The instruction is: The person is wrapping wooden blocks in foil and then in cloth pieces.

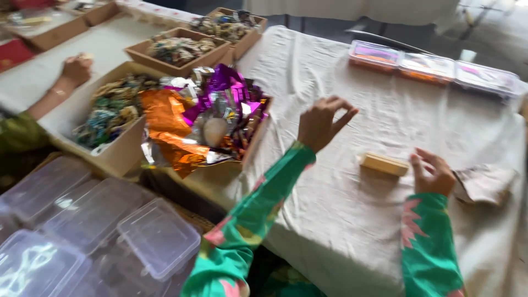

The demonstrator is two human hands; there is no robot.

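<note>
Head view showed a small tan block (384,163) lying flat on the cloth-covered bench (341,220), at about 3 o'clock from the picture centre. The right hand (434,175) was seen just beside its right end, fingers loosely spread, touching or nearly touching it; contact could not be told because of blur. The left hand (322,124) was raised above the cloth at 12 o'clock from the block, thumb and forefinger curved toward each other, nothing visible between them. The block was judged stiff, light and not fragile; it could be taken by its two long sides. At 9 o'clock, a cardboard box (250,148) with shiny foil wrappers (220,99) was seen.
</note>
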